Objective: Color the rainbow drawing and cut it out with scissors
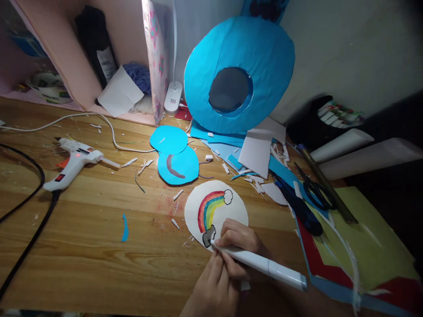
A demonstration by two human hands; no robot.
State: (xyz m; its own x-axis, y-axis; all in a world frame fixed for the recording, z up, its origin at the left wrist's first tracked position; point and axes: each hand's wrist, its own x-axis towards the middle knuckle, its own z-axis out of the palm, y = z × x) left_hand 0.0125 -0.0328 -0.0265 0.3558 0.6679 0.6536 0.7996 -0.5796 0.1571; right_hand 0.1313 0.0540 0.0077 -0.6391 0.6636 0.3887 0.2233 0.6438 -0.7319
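Note:
A white paper circle point(198, 207) with a drawn rainbow point(210, 208) lies on the wooden table point(99, 233). The rainbow has a white cloud at its top end and a grey cloud point(209, 236) at its bottom end. My right hand point(239, 242) grips a white marker point(264, 264) whose tip touches the grey cloud. My left hand point(213, 288) lies just below, fingers together, its fingertips against the right hand and the marker near the paper's lower edge. It holds nothing I can see.
A white glue gun point(71, 162) with cords lies at left. Two blue paper discs point(173, 154) and a big blue ring point(238, 72) sit behind. Scissors point(313, 189), a blue pen point(299, 207), paper scraps and coloured sheets point(360, 237) crowd the right. A pink shelf point(82, 57) stands at back left.

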